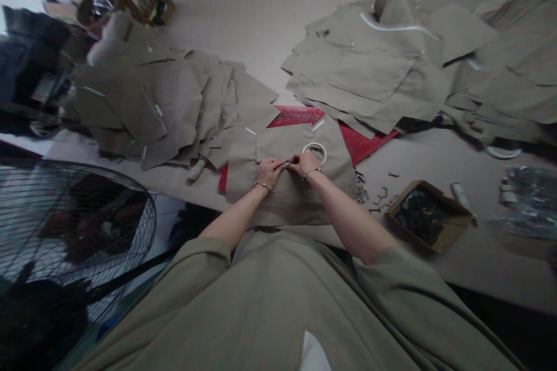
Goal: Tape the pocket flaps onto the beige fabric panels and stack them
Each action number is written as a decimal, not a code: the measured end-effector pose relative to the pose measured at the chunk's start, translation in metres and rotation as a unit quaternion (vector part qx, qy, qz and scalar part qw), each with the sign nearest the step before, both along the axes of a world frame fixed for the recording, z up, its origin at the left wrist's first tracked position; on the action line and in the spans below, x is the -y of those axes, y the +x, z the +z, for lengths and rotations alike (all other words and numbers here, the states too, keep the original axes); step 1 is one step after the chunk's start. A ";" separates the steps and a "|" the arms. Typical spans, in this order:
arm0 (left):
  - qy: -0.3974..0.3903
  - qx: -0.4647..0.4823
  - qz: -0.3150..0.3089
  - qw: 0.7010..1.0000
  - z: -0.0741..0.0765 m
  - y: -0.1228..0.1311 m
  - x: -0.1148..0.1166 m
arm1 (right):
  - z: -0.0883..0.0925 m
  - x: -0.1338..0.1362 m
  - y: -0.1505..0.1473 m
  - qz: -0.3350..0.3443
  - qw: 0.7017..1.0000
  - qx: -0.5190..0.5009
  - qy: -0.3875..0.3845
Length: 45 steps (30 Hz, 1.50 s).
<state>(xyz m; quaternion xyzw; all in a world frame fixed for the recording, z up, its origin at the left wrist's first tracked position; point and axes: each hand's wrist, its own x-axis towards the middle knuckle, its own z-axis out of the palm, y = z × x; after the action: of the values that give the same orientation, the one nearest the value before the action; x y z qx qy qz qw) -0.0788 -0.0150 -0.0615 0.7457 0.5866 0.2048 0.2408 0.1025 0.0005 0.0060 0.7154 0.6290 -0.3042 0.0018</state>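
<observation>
A tan fabric piece [287, 206] lies in front of me at the table's near edge, with white strips near its upper corners. My left hand [268, 173] pinches a raised fold near its middle, fingers closed. From the other side my right hand [307, 163] meets it, thumb and fingertips closed at the same spot. Something small and shiny shows between the fingertips, too blurred to name. A white ring [324, 153] lies on the fabric at the right hand, partly covered by it. Red material [300, 116] shows from under the fabric.
Tan fabric piles lie at left [169, 98] and right [369, 69]. Several small metal pieces [380, 194] are scattered beside a cardboard box [452, 231] of dark parts. A clear plastic bag [531, 200] lies far right. A caged fan [73, 203] stands at lower left.
</observation>
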 end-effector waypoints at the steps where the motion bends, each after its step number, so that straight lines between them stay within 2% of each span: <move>1: 0.000 0.003 0.001 1.000 -0.001 0.000 0.000 | 0.000 0.000 0.000 -0.002 1.000 0.000 0.000; 6: -0.002 0.010 0.006 1.000 0.000 0.000 -0.002 | -0.003 0.001 -0.001 -0.008 1.000 0.002 0.000; 16: -0.035 -0.017 -0.006 0.999 0.011 0.001 -0.001 | 0.000 0.002 -0.001 -0.006 1.000 -0.003 0.004; 22: -0.024 -0.054 -0.023 0.998 0.015 0.004 -0.001 | -0.008 0.002 0.000 -0.010 1.000 -0.001 0.007; 28: -0.028 -0.058 -0.009 0.998 0.019 0.010 -0.001 | -0.008 0.002 -0.001 -0.012 1.000 0.004 0.007; 37: -0.050 -0.054 -0.010 0.997 0.021 0.008 -0.003 | -0.008 -0.011 0.016 0.047 0.997 -0.051 -0.019; 45: -0.059 -0.077 0.013 0.995 0.023 0.015 -0.004 | -0.001 -0.023 0.016 0.056 0.998 -0.012 -0.030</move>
<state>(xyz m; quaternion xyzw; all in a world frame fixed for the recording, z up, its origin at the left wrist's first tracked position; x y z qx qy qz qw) -0.0639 -0.0108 -0.0387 0.7362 0.6239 0.1148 0.2358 0.1189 0.0231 0.0047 0.6746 0.6588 -0.3312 0.0328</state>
